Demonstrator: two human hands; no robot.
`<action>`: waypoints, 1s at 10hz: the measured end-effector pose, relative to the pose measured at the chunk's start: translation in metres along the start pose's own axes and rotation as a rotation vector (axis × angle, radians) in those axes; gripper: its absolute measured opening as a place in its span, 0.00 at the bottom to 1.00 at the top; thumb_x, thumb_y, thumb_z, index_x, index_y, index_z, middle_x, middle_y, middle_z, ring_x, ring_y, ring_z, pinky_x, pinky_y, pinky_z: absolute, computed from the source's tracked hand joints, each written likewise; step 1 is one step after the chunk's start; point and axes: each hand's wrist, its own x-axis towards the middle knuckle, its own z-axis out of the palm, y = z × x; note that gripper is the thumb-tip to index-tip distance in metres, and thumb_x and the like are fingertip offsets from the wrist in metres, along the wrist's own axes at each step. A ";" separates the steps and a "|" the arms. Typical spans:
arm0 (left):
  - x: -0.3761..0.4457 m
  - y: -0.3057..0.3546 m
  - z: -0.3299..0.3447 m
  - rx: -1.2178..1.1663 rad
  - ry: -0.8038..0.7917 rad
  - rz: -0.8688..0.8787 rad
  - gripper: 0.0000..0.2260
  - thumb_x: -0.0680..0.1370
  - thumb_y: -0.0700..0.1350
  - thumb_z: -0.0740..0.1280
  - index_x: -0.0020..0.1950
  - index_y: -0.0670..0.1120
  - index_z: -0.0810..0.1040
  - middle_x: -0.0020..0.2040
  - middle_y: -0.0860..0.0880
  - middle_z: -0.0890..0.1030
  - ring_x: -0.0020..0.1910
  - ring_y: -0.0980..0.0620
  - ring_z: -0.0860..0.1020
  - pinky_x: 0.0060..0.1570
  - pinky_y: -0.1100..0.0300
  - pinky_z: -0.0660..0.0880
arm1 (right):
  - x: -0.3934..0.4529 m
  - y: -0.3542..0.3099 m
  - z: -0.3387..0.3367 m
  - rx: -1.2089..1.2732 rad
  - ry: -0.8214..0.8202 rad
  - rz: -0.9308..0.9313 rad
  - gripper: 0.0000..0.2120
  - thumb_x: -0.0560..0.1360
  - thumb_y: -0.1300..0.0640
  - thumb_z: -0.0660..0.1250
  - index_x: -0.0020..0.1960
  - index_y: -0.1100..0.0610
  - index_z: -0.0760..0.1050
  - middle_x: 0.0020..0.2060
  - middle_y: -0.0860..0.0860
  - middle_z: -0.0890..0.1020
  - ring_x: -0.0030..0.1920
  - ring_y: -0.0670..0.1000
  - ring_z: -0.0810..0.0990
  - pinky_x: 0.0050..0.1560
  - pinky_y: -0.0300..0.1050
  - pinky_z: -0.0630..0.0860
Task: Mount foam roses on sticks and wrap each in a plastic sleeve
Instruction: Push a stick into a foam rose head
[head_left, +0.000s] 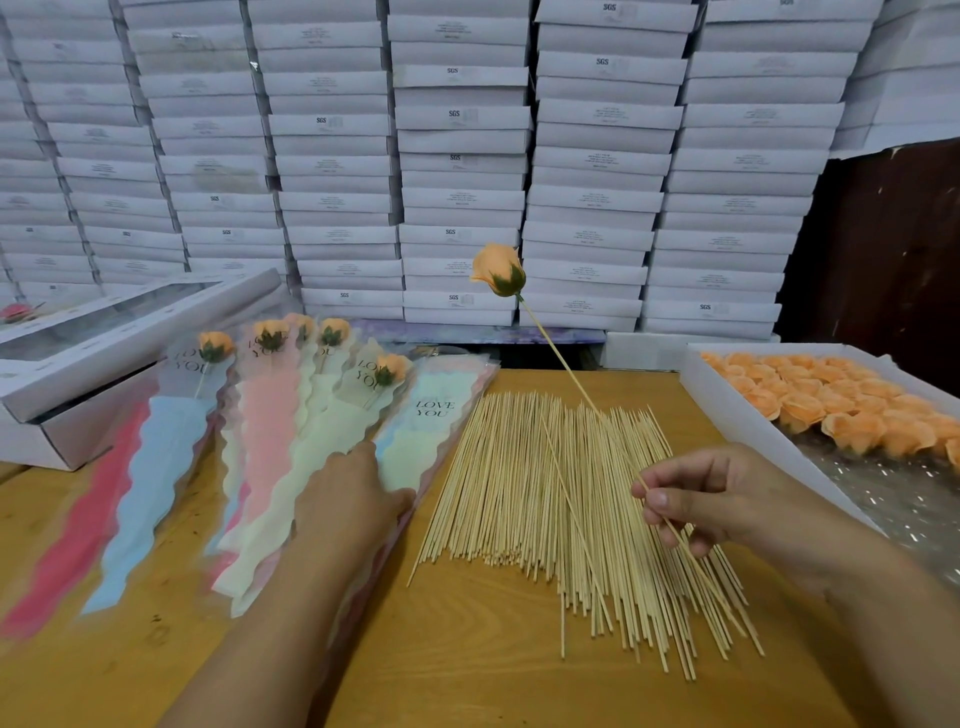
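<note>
Several roses are already finished: about five orange foam roses on sticks lie inside pastel plastic sleeves (270, 415) printed "LOVE YOU", fanned out just left of the heap of bamboo sticks (571, 499). One more is mid-way: the right hand (696, 499) pinches a single stick (571, 374) between thumb and curled fingers, its grip closed on the lower part of the shaft, and the mounted orange rose (498, 270) rides at the stick's far end, raised in the air above the heap and tilted away. That rose is on its stick but not yet sleeved. The left hand (348, 499) lies with fairly straight fingers on the topmost empty sleeve (431, 415), touching the left edge of the heap; I judge it is about to pick or open that sleeve. Much is left: the heap holds a great many sticks, and a white tray (727, 405) just right of the heap is packed with unmounted orange rose heads (831, 405). Everything rests on a yellow-brown wooden counter (467, 649). An open white gift box (104, 353) sits well left of the heap, and behind the heap rises a wall of stacked white cartons (457, 130), some marked "SGS".
</note>
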 end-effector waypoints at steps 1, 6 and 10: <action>0.000 0.000 0.001 0.013 0.021 0.021 0.24 0.74 0.60 0.71 0.66 0.50 0.73 0.59 0.49 0.80 0.57 0.46 0.77 0.47 0.54 0.76 | 0.000 0.000 0.000 0.009 0.003 0.000 0.14 0.63 0.49 0.75 0.47 0.54 0.86 0.37 0.54 0.84 0.34 0.49 0.82 0.31 0.38 0.76; 0.001 0.001 -0.007 -0.353 -0.053 -0.020 0.34 0.71 0.46 0.78 0.75 0.49 0.70 0.73 0.45 0.70 0.60 0.45 0.76 0.53 0.56 0.71 | -0.001 -0.001 0.001 -0.007 -0.001 0.000 0.11 0.66 0.52 0.74 0.46 0.55 0.86 0.37 0.54 0.84 0.34 0.48 0.81 0.30 0.39 0.76; 0.003 0.003 -0.016 -0.983 -0.352 -0.201 0.13 0.76 0.35 0.71 0.60 0.44 0.81 0.45 0.38 0.84 0.33 0.44 0.78 0.30 0.60 0.75 | -0.001 -0.001 0.001 -0.010 -0.001 -0.001 0.14 0.64 0.51 0.74 0.46 0.58 0.85 0.37 0.53 0.84 0.34 0.48 0.81 0.30 0.38 0.76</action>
